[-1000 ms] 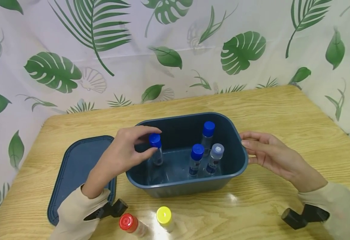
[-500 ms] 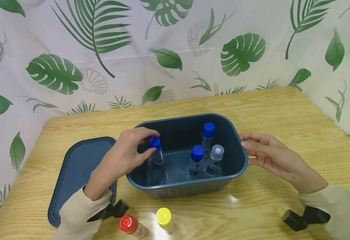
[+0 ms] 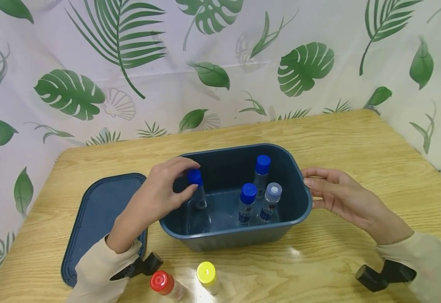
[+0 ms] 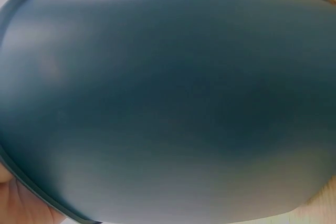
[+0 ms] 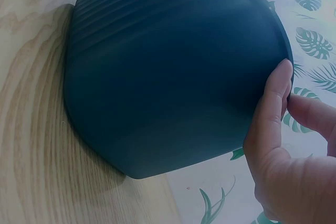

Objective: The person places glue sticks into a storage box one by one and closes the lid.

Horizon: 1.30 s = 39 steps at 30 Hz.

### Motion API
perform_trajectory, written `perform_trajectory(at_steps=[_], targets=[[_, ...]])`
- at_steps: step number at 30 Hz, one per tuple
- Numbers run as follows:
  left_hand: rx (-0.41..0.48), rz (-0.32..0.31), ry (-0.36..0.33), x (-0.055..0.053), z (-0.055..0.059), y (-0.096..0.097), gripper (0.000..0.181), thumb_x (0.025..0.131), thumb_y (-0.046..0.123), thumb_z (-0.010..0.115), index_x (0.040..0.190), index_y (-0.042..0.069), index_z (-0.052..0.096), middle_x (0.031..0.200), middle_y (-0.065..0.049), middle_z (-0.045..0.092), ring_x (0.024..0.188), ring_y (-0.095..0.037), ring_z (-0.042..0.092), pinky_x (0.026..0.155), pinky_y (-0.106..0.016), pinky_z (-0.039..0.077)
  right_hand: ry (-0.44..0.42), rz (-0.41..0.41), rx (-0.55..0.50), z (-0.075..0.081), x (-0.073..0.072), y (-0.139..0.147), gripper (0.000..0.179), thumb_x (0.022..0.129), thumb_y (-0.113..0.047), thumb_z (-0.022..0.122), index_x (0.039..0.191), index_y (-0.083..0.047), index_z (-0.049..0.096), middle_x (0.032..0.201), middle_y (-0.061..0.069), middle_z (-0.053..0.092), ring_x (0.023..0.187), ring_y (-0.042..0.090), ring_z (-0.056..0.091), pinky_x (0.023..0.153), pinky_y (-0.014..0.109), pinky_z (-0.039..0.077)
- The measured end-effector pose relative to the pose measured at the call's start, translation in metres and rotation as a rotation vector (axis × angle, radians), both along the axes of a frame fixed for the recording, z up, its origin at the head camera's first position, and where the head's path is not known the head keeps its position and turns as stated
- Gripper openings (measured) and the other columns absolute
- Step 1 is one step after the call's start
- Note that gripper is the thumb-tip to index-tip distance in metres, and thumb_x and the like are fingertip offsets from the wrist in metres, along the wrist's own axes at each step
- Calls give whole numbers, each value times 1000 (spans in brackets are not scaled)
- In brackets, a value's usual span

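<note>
In the head view, a dark blue plastic bin (image 3: 220, 242) stands on the wooden table. My left hand (image 3: 156, 189) reaches over its left end and pinches the blue cap of a small clear bottle (image 3: 200, 198), which leans slightly left inside. Only a bit of that hand shows past the rim in the left wrist view. At the opposite end, my right hand (image 3: 337, 189) holds the bin's rim between thumb and fingers, its fingers along the outer wall (image 5: 168, 87). Inside on the right stand two blue-capped bottles (image 3: 262, 172) and one clear-capped bottle (image 3: 271, 202).
A flat dark blue lid (image 3: 103, 206) lies left of the bin, partly under the left forearm. Near the front edge are a red-capped bottle (image 3: 167, 285) and a yellow-capped bottle (image 3: 207, 275). A leaf-patterned cloth (image 3: 235, 75) hangs behind the table (image 3: 330, 134).
The bottle in my left hand leans a little further left, and those fingers have shifted slightly with it. My right hand and the bin stay practically where they were.
</note>
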<state>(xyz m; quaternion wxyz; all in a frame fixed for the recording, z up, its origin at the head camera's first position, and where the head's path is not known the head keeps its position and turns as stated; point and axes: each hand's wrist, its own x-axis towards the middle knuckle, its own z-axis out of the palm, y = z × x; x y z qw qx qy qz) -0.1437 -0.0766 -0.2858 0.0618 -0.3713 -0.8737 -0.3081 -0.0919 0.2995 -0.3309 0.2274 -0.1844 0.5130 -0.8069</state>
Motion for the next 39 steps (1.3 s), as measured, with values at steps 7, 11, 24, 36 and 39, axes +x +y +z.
perform_trajectory(at_steps=[7,11,24,36,39], targets=[[-2,21,40,2,6,-4,36,82,4,75,116,-3,63,118,-16,64,106,-30,63,88,-42,54,0,-3,8,1,-1,-1,35,102,6,29,121,-1,58,107,7,66,92,17,67,80,35,57],[28,37,50,5,12,-10,36,82,3,75,115,-2,64,117,-15,64,105,-29,64,89,-41,53,-10,-5,5,1,-2,-2,35,102,5,29,122,0,57,107,7,66,92,17,67,81,35,57],[136,6,131,25,24,-34,25,81,4,76,105,5,70,104,-4,70,92,-16,69,77,-35,57,-7,-15,9,1,-1,1,36,102,6,29,120,-1,59,108,8,66,92,18,67,81,37,57],[178,37,159,49,23,-60,29,75,-2,78,100,12,72,96,6,70,84,-10,67,75,-13,51,0,-8,-1,-1,-1,3,37,102,6,28,121,0,58,110,9,66,93,18,67,81,36,57],[185,36,175,54,21,-65,30,74,-3,78,98,14,72,96,6,70,83,-9,66,74,-13,51,4,-7,2,-1,-1,2,37,102,6,28,122,0,58,111,9,65,93,19,67,82,36,57]])
